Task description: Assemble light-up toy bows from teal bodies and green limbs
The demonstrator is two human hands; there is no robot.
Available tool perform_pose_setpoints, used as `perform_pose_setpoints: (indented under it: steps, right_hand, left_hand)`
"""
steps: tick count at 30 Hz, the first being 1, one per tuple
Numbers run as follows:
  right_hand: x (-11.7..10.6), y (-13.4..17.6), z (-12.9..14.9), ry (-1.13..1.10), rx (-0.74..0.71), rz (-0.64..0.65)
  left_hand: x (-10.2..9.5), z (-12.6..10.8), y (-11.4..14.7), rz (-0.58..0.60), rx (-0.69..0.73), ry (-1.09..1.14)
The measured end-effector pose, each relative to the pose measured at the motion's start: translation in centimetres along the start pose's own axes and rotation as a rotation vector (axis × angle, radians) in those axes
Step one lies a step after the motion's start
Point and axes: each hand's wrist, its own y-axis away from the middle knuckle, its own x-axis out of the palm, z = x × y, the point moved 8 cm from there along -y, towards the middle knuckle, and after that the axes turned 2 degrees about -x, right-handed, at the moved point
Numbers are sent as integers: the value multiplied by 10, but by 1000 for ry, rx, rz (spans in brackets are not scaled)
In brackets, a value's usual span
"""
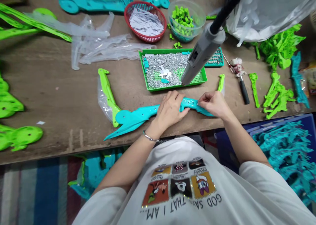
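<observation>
A turquoise plastic body of what looks like a toy bow (138,117) lies along the table's front edge. Bright green arms (108,95) join it at both ends, the left one with clear plastic film beside it. My left hand (170,110) rests over the middle of the body, fingers curled round it and thumb along the near side. My right hand (214,103) has its thumb and fingertips pinched together at the body's upper surface, right of my left hand. Whatever is in that pinch is too small or hidden to make out.
Just beyond stands a green tray (142,67) of small metal screws, with a grey power screwdriver (201,53) hanging over it. Behind are a red basket (127,22) of white slips and a clear bowl (201,12) of green pieces. A black-handled tool (244,91) lies right.
</observation>
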Motion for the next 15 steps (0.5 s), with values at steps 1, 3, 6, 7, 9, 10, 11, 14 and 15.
perform_pose_setpoints:
  steps: [1,3,6,7,9,10,11,14,15]
  right_hand:
    - [1,-1,0,-8,-3,2]
    - [3,-2,3,-12,-8,1]
    - [6,-4,9,18,-13,-8]
    - [7,-4,11,33,-16,-8]
    - [9,-4,14,62,-23,-6]
    - [10,-4,15,71,-26,-5]
    - [11,-3,15,76,-27,-7]
    - [9,2,12,57,-32,-32]
    - [8,3,11,41,-33,-41]
  left_hand:
    - [0,0,0,-1,-1,-1]
    - [-1,0,0,-5,2,3]
    - [-1,0,0,-8,4,18]
    - [-1,0,0,-9,2,21]
    - [-1,0,0,-18,-3,23]
    - [-1,0,0,-22,-3,22]
    - [-2,0,0,-27,-2,21]
    - [-2,0,1,-33,2,28]
    - [-2,0,1,-34,2,33]
